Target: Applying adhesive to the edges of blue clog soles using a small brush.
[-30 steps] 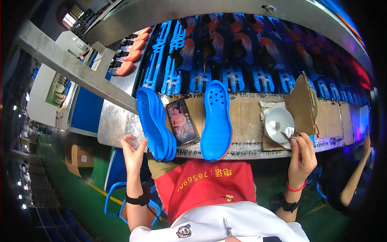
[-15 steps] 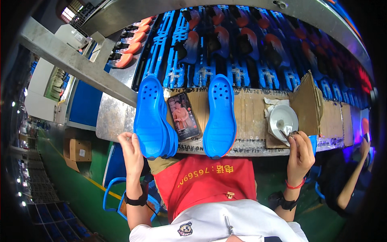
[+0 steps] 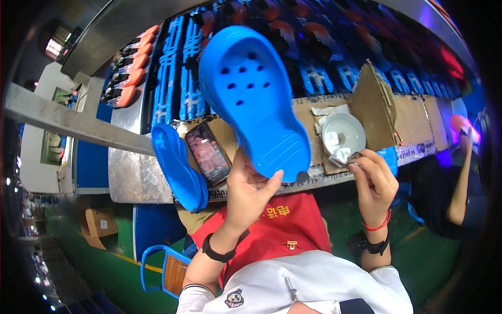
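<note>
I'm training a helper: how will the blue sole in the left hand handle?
The blue sole likely keeps its shape: held near one end by the left hand, it shows no droop. It's probably light, one hand supporting it. Its smooth-looking face may be slippery.

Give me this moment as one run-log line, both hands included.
Left hand: holding up blue sole | Right hand: pinching small dark item by bowl | Phone: beside sole stack
</note>
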`<state>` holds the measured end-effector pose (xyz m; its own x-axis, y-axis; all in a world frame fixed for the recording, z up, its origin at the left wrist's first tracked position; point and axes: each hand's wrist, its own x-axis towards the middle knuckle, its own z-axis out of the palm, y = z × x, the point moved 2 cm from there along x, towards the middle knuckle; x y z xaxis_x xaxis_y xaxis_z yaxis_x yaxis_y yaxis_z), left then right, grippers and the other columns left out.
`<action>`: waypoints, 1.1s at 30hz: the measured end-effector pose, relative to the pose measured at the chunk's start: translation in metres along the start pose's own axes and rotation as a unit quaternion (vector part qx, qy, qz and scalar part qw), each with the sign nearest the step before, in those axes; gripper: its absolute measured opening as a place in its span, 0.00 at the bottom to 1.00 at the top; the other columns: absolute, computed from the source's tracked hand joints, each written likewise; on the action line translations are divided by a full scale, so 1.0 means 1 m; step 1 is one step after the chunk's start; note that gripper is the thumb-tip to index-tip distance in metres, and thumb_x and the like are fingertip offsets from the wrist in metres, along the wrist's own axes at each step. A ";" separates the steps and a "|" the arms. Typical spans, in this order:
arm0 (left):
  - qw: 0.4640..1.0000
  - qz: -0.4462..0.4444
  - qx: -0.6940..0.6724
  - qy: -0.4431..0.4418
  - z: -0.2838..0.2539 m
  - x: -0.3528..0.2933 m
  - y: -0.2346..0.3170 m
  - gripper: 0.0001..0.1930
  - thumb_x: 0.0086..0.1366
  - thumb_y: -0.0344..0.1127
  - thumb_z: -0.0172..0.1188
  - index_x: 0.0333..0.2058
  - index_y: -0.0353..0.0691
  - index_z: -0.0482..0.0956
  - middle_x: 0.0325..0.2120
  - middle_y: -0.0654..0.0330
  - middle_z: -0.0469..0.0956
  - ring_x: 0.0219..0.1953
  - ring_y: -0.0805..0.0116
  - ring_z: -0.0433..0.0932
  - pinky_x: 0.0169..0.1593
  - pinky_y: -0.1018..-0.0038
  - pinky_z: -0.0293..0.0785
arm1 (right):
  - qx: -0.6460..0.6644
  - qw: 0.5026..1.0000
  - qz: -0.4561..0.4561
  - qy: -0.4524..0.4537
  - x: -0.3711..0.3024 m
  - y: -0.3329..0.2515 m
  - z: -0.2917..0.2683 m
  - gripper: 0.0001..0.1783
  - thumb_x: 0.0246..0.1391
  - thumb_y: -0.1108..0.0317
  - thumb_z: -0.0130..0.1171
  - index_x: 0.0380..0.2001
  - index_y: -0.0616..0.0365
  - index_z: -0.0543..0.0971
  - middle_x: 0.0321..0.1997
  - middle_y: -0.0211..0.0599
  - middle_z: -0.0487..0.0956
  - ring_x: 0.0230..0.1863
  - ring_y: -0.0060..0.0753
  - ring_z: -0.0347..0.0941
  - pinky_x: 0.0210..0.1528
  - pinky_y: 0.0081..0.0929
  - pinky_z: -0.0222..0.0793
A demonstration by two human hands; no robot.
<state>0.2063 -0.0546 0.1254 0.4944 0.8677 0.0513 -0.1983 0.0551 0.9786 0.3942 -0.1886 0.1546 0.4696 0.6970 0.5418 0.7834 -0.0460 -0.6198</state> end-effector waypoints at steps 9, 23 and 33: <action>0.988 0.050 0.142 0.020 0.022 -0.006 -0.003 0.15 0.56 0.22 0.65 0.41 0.25 0.72 0.31 0.54 0.81 0.33 0.70 0.82 0.35 0.75 0.81 | -0.025 0.993 -0.105 -0.051 -0.003 -0.012 0.016 0.11 0.41 0.77 0.69 0.31 0.59 0.80 0.36 0.42 0.79 0.24 0.35 0.78 0.21 0.24 0.71; 0.988 0.068 0.131 0.040 0.022 -0.006 -0.002 0.14 0.56 0.22 0.65 0.40 0.27 0.72 0.31 0.54 0.80 0.33 0.70 0.82 0.36 0.75 0.81 | 0.033 0.993 -0.094 -0.058 -0.006 -0.011 0.020 0.11 0.40 0.79 0.69 0.30 0.61 0.80 0.35 0.45 0.80 0.24 0.38 0.78 0.22 0.24 0.72; 0.990 0.050 0.129 0.035 0.023 -0.008 0.000 0.12 0.56 0.20 0.65 0.38 0.29 0.73 0.34 0.55 0.80 0.34 0.71 0.81 0.37 0.77 0.79 | -0.015 0.994 -0.102 -0.034 -0.007 -0.010 0.021 0.11 0.40 0.79 0.69 0.31 0.63 0.79 0.36 0.46 0.80 0.24 0.38 0.78 0.23 0.25 0.72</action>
<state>0.2219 -0.0731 0.1294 0.4222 0.8947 0.1458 -0.0169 -0.1531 0.9881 0.3749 -0.1779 0.1452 0.2720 0.7402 0.6149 0.8722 0.0804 -0.4826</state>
